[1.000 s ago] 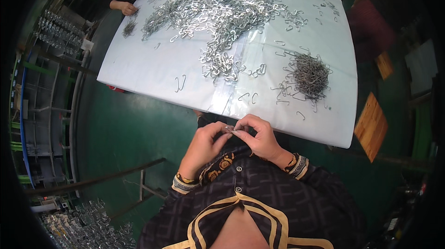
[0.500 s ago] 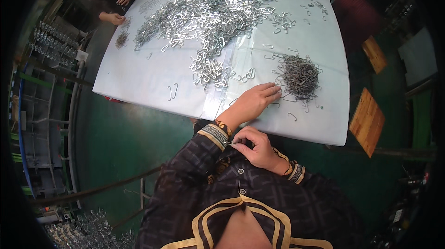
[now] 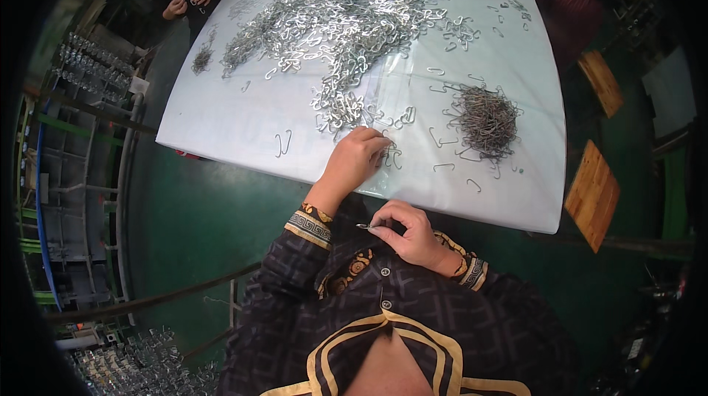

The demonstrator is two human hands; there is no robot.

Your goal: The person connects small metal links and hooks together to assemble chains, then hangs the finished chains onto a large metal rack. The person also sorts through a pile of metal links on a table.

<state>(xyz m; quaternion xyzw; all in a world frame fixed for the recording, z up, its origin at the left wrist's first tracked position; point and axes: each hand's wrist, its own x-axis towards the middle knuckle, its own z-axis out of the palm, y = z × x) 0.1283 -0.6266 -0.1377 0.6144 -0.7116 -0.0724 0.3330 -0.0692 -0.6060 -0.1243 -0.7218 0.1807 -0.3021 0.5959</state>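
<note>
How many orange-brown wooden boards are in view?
2: one orange-brown wooden board off the near right corner of the white-covered table, and a second board farther along that side. More may be hidden underneath.

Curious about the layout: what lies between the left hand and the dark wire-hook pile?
In the head view, some loose wire hooks lie on the table between the left hand and that pile.

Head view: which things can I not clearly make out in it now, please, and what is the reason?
All in the head view:
Left hand: whether it grips anything; its own fingers cover this.
Small metal piece in the right hand: full shape; fingertips cover one end, and it is tiny.
Pile of shiny links: lower pieces; upper ones hide them.
White table: far edge; cut off by the picture's top.
</note>
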